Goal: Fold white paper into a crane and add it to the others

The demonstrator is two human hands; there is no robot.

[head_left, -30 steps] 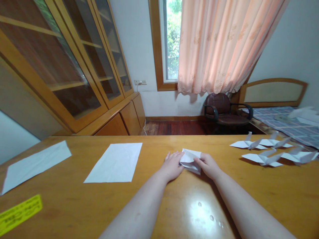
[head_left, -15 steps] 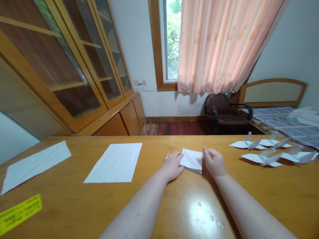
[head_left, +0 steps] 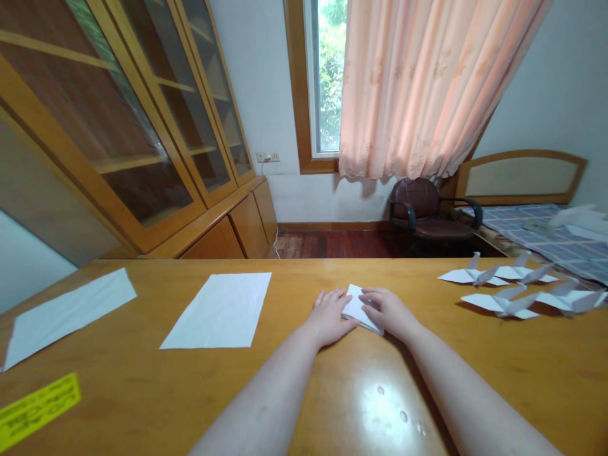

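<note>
A small folded white paper [head_left: 354, 306] lies on the wooden table between my hands. My left hand [head_left: 331, 318] rests flat on the table with its fingers apart, thumb and fingertips at the paper's left edge. From the other side my right hand [head_left: 387, 311] lies over the paper's right part, its fingers stretched out and pressing down on it. Part of the paper is hidden under those fingers. Folded layers show along its near edge.
Several folded paper cranes [head_left: 503, 303] stand at the table's right. To the left lie a flat white sheet [head_left: 218, 310], another white sheet [head_left: 71, 316] and a yellow label [head_left: 40, 408]. Beyond the table are a brown armchair [head_left: 418, 202] and a glass-door cabinet [head_left: 204, 196].
My right hand has moved left from beside the paper onto it, its curled fingers now stretched out. The paper's right part is folded over. My left hand has barely moved.
</note>
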